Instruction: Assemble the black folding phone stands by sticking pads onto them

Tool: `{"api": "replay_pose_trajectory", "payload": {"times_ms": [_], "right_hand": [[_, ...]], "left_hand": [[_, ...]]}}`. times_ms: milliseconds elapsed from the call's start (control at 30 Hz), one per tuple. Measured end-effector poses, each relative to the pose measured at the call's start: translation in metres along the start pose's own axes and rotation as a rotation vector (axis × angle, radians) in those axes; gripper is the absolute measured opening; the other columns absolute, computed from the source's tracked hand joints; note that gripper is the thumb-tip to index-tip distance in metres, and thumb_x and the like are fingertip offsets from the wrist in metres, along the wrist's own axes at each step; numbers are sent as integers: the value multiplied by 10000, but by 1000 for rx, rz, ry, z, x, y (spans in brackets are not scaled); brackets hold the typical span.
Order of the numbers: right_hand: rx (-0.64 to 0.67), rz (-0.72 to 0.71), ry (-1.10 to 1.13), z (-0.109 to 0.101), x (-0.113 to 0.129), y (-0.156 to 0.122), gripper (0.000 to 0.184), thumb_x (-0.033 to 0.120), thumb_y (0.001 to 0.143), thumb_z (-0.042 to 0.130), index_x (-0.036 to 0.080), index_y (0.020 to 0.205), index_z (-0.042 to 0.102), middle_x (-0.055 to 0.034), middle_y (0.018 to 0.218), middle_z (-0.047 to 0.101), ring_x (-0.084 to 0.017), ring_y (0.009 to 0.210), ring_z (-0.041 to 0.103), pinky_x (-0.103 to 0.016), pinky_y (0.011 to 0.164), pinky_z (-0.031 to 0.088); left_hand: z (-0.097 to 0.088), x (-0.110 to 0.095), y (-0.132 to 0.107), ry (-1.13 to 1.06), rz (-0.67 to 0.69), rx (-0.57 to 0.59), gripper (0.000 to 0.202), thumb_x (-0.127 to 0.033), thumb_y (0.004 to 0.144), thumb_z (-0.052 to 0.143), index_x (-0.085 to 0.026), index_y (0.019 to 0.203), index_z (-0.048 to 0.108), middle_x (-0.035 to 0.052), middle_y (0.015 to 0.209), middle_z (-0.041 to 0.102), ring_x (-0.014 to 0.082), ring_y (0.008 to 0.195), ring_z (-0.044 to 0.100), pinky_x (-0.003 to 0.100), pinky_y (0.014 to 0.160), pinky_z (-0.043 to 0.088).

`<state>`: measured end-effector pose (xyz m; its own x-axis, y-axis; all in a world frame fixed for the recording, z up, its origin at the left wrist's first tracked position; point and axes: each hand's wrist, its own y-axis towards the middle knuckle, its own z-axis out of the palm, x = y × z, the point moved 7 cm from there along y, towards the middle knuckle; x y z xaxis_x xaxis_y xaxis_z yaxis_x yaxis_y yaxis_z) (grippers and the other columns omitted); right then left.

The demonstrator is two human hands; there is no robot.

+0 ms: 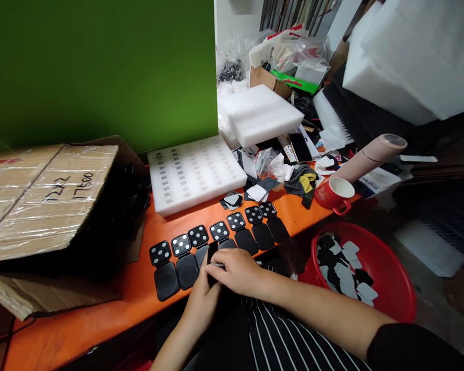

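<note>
My left hand is closed around a thin black piece that stands up edge-on between its fingers. A slim metal tool with a ridged shaft is gripped in my right hand, its tip against the black piece. Both hands meet at the front edge of the orange table, and my fingers hide most of the piece. Behind and beside them runs a row of several open, hinged black cases, their small upper halves dotted with pale round spots.
On the left stands an open cardboard box with black items inside. White foam trays lie behind the row. A red mug, pink bottle and grey-yellow glove sit right. Below, a red basin holds black and white scraps.
</note>
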<state>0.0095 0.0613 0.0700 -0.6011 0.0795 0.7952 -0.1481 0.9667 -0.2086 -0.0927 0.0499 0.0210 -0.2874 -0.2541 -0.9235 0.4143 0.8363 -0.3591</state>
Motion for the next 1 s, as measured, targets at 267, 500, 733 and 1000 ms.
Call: {"api": "replay_pose_trajectory", "payload": {"times_ms": [267,500,733,1000], "right_hand": [[84,110,292,-4,-24,11,320,280,935,324,153,777,572,4,642,544,-105,586,507,-231,592,375],[170,-41,-128,-8,-5,2,273,247,910,377,139,765,581,-65,801,612,-157,742,519,-275,676,361],[9,77,157,-8,-16,2,275,290,851,497,158,613,541,13,639,568,-103,619,487,-218,555,303],[199,275,850,18,-22,3,313,403,906,368,170,752,507,78,490,411,-49,370,309,-180,394,241]], "left_hand": [[2,20,-7,-247,-174,83,822,-222,735,555,-227,1452,153,140,1253,569,294,1104,577,481,900,476],[-4,9,-13,397,101,116,670,-100,795,421,-233,1431,258,85,1454,375,226,1318,363,447,1075,300],[-4,5,-12,356,74,86,549,-232,844,449,-233,1384,350,95,1380,482,247,1255,455,433,1021,380],[-23,6,10,-97,-28,-117,462,-444,772,572,-141,1121,585,105,1088,679,263,1026,620,398,912,469]]}}
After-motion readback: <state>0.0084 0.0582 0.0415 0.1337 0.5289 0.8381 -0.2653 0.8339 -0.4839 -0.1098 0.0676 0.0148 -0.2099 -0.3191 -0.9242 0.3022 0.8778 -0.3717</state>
